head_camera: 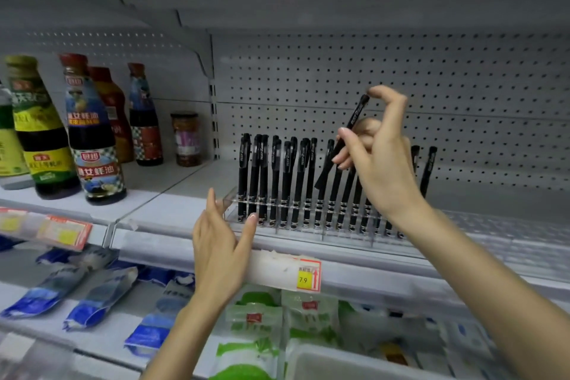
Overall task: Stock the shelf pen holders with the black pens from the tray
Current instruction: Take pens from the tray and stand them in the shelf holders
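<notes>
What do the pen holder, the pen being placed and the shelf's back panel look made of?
Pen holder: clear glossy plastic, likely acrylic; pens show through it. Held pen, pinched by the right hand: black plastic, seemingly matte, with printed lettering. Back panel: pale perforated sheet, probably painted metal.

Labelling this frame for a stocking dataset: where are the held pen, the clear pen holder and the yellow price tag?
held pen (pixel 357 114), head view, barrel below the cap.
clear pen holder (pixel 229 196), head view, left end wall.
yellow price tag (pixel 303 280), head view, its yellow panel.
</notes>
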`<state>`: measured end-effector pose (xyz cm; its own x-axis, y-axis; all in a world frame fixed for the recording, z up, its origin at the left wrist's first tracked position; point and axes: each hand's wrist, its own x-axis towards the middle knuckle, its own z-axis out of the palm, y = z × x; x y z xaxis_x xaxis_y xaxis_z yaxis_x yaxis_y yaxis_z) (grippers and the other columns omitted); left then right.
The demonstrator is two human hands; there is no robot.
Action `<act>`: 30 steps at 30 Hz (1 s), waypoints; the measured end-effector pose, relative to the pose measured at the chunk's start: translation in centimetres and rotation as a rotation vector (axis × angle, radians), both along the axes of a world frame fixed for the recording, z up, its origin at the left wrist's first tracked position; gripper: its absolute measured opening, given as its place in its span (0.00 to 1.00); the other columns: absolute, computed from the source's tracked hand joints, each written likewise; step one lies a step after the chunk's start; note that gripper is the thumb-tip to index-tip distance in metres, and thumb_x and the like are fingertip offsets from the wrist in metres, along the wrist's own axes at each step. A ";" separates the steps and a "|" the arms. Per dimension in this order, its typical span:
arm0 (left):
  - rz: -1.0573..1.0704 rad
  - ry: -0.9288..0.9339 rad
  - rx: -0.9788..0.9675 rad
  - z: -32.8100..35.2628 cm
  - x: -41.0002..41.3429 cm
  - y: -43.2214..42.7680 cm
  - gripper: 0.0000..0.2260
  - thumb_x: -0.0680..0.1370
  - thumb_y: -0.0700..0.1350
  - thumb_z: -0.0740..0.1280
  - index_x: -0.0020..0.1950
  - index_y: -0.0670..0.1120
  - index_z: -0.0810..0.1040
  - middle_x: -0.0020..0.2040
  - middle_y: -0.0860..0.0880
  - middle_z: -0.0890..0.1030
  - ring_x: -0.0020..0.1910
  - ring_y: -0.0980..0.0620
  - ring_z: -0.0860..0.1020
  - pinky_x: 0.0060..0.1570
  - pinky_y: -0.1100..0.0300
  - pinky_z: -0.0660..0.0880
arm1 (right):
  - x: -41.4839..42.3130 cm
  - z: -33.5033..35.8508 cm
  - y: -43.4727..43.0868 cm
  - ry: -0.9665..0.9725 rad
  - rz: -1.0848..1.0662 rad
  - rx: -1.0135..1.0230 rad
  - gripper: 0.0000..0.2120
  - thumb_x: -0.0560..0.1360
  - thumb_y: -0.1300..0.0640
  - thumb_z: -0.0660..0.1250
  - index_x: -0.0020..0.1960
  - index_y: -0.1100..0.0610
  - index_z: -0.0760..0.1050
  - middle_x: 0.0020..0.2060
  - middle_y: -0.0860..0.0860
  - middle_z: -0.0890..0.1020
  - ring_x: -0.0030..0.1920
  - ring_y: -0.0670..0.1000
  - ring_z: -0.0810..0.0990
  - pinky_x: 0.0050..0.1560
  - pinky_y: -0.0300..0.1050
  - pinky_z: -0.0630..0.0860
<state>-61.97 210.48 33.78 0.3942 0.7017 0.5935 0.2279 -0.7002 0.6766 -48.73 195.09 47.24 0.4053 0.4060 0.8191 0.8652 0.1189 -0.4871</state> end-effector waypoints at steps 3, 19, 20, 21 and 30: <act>0.014 0.023 0.021 -0.2 0.1 0.2 0.43 0.72 0.69 0.48 0.79 0.45 0.45 0.73 0.49 0.66 0.74 0.49 0.58 0.71 0.55 0.52 | 0.2 -0.7 0.6 -0.025 -0.018 -0.057 0.22 0.79 0.61 0.62 0.68 0.56 0.56 0.34 0.49 0.79 0.32 0.44 0.81 0.38 0.42 0.80; 0.025 0.041 0.011 -0.7 0.2 0.5 0.41 0.72 0.71 0.46 0.79 0.49 0.46 0.74 0.50 0.65 0.75 0.49 0.57 0.74 0.50 0.53 | -0.3 -1.4 1.8 -0.178 -0.088 -0.367 0.19 0.76 0.57 0.67 0.62 0.54 0.64 0.40 0.41 0.69 0.38 0.43 0.73 0.44 0.37 0.72; 0.023 0.040 0.009 -0.7 0.2 0.5 0.41 0.72 0.71 0.46 0.79 0.49 0.47 0.75 0.50 0.65 0.75 0.49 0.56 0.74 0.50 0.53 | -0.3 -1.5 1.8 -0.196 -0.100 -0.383 0.19 0.76 0.57 0.68 0.63 0.55 0.64 0.41 0.42 0.70 0.38 0.43 0.72 0.45 0.40 0.73; 0.022 0.039 0.006 -0.7 0.1 0.5 0.41 0.72 0.71 0.46 0.79 0.49 0.46 0.75 0.51 0.64 0.75 0.49 0.56 0.74 0.50 0.53 | -0.2 -1.5 1.9 -0.207 -0.111 -0.400 0.20 0.76 0.57 0.68 0.64 0.55 0.64 0.40 0.44 0.70 0.38 0.43 0.71 0.46 0.41 0.73; 0.005 0.039 0.023 -0.2 0.0 0.3 0.40 0.72 0.69 0.47 0.78 0.47 0.49 0.74 0.50 0.65 0.74 0.49 0.58 0.73 0.51 0.53 | -0.5 -1.3 0.8 -0.187 -0.125 -0.438 0.28 0.75 0.56 0.68 0.71 0.53 0.59 0.40 0.46 0.71 0.38 0.43 0.72 0.49 0.44 0.75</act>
